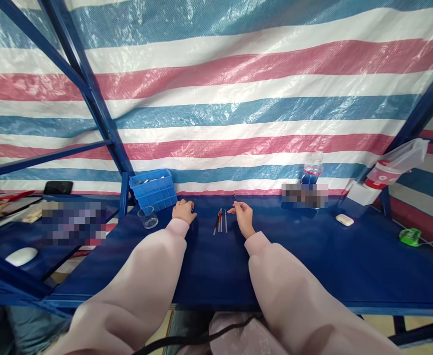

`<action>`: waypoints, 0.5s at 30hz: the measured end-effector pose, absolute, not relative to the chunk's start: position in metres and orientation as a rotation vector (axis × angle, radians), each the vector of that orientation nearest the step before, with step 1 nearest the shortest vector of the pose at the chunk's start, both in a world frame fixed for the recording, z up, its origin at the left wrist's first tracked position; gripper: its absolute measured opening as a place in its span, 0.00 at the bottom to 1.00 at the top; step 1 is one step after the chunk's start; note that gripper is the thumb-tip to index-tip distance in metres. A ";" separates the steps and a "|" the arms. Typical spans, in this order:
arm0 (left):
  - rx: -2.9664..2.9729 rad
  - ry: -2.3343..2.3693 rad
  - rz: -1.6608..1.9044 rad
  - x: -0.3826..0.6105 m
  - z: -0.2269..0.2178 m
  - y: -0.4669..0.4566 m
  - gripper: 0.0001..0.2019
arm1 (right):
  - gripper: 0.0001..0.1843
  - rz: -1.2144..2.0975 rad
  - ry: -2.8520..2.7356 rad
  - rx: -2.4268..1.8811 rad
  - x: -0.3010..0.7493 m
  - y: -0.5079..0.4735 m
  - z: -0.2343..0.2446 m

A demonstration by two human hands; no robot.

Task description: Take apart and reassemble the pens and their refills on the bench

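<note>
Right hand (243, 217) is pinching a thin dark rod (234, 197); left hand (183, 212) is curling down, hold unclear; slim tools (219, 221) lying lengthwise between them, nearer right hand.

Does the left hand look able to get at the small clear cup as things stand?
Probably yes: the left hand rests just beside the small clear cup, and nothing stands between them on the blue tabletop.

And here's the count: two hands (213, 215), three thin tools (221, 220) side by side, one glass cup (148, 217), one blue plastic crate (153, 190), one bottle (312, 167), one phone (58, 187), two white oval objects (344, 220)!
</note>
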State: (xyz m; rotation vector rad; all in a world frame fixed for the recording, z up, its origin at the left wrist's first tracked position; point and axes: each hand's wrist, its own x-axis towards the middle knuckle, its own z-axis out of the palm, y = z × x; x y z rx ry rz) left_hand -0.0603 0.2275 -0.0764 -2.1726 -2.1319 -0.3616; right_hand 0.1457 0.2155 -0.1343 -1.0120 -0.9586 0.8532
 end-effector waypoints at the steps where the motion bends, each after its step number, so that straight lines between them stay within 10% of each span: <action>1: -2.228 -2.124 -0.498 -0.055 -0.076 0.227 0.13 | 0.17 0.830 -1.012 -1.034 0.144 0.213 -0.133; 8: -3.001 -1.910 -1.639 0.002 -0.088 0.224 0.21 | 0.16 0.481 -1.485 -1.182 0.136 0.191 -0.123; 15: -2.817 -1.935 -1.712 0.008 -0.101 0.232 0.21 | 0.12 0.313 -1.696 -1.259 0.138 0.184 -0.114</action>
